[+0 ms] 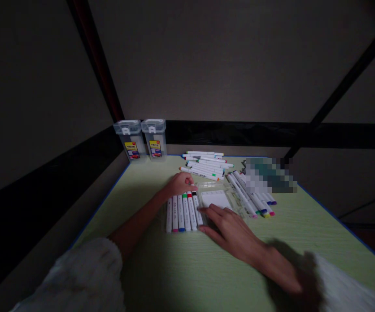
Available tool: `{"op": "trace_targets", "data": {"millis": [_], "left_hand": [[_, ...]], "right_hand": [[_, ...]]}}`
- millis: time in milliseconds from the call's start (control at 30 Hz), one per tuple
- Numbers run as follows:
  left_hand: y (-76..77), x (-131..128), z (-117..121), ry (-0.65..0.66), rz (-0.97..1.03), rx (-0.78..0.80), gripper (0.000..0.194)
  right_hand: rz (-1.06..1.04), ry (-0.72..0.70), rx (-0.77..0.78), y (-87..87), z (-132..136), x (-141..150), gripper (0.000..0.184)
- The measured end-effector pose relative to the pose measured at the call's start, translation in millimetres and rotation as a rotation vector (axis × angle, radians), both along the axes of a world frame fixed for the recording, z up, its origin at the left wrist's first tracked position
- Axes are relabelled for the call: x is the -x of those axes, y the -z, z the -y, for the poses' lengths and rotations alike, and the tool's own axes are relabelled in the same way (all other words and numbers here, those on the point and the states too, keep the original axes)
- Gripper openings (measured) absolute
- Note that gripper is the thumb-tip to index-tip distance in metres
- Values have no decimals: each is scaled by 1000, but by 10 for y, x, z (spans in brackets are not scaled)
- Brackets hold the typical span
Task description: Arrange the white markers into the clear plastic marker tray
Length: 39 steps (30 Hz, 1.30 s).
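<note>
Side by side lies a row of white markers (179,216) in a clear plastic tray (203,185); green, red and black bands show near their upper ends. My left hand (178,183) rests at the far end of the row, its fingers bent together beside the black-banded marker (196,209). What those fingers pinch, if anything, is too dim to tell. My right hand (231,227) reaches in from the right with fingers stretched out, the tips at the right side of that same marker. Past its fingers, a white insert (216,199) lies in the tray's right half.
Loose white markers (207,167) are heaped behind the tray. Another pile of thicker markers (247,197) lies to the right, beside a blurred-out greenish item (268,173). Two lidded clear boxes (155,141) stand at the table's back left corner. A dark wall encloses the pale green table (161,277).
</note>
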<state>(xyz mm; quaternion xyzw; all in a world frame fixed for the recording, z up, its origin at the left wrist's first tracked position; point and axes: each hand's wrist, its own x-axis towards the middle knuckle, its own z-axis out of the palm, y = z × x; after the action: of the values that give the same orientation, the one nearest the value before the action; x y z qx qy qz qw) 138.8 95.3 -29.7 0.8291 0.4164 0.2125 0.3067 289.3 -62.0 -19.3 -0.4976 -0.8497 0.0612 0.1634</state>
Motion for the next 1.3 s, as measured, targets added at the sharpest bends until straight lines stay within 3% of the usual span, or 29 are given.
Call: {"op": "trace_targets", "data": {"millis": [600, 933, 1300], "left_hand": [[-14, 5, 9, -7, 10, -59, 23], [105, 83, -101, 1, -45, -108, 27], [122, 79, -111, 31, -33, -56, 27]], "right_hand": [[39, -81, -67, -18, 4, -29, 36], [142, -158, -106, -43, -4, -74, 37], [177, -165, -100, -32, -28, -81, 34]]}}
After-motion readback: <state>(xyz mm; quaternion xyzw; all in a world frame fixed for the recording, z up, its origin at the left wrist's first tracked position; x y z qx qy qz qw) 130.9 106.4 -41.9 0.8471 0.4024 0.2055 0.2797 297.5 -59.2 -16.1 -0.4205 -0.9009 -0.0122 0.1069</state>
